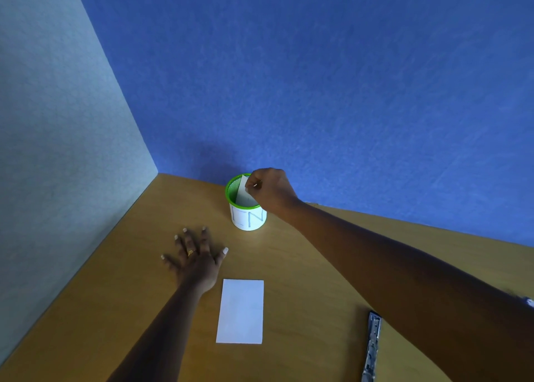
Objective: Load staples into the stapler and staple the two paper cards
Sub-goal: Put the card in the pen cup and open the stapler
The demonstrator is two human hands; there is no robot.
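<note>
Resting flat with fingers spread, the left hand [196, 256] lies on the tan wooden table [130, 266] beside a white rectangular paper card [240, 311]. Farther back, the right hand [271, 191] pinches a second white card [242, 193] standing in a green mesh cup [248, 218]; a grey metal stapler [372, 350] lies rightmost.

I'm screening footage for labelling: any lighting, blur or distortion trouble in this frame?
Head view: wide-angle lens tilts the table and blue wall. Head view: soft shadow on that wall behind the green cup, beside the right hand pinching a card. Head view: forearms read dark; the stapler at the lower edge looks soft.
</note>
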